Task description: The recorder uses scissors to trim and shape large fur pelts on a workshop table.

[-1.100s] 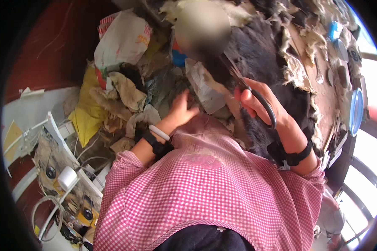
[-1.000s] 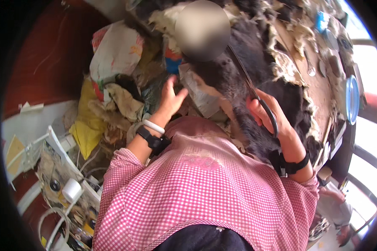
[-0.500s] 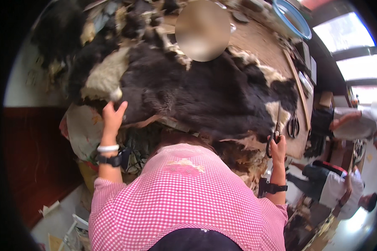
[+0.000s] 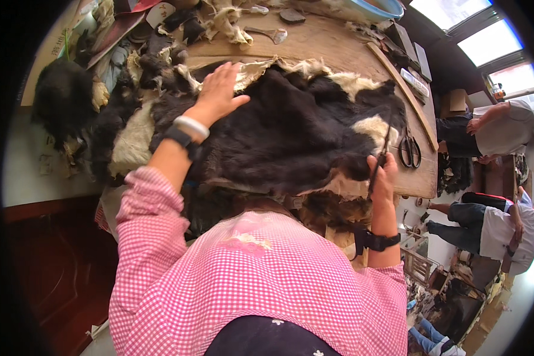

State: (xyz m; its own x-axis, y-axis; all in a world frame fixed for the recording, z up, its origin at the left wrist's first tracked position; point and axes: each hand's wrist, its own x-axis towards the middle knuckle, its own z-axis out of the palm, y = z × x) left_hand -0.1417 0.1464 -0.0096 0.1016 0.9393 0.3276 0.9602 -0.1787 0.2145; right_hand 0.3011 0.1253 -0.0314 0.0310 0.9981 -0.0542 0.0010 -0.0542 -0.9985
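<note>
A dark fur hide with cream-white patches [image 4: 279, 130] is spread over the wooden table in front of me. My left hand [image 4: 218, 98] reaches to its far left edge, fingers stretched out flat over the fur with nothing in them. At the hide's near right corner, my right hand [image 4: 384, 175] grips black-handled scissors [image 4: 388, 139], their blades pointing away across a white patch. A second pair of black scissors [image 4: 409, 152] lies on the table just right of that hand.
More fur pieces [image 4: 121, 127] are heaped on the left. A wooden strip [image 4: 403, 95] lies along the table's right side, near a blue-rimmed basin [image 4: 380, 7]. A scraper-like tool [image 4: 273, 34] rests at the far side. Two people [image 4: 504, 127] stand to the right.
My left hand has moved from the hide's near left edge forward and right to its far edge. The right hand keeps its hold on the scissors. My view has shifted.
</note>
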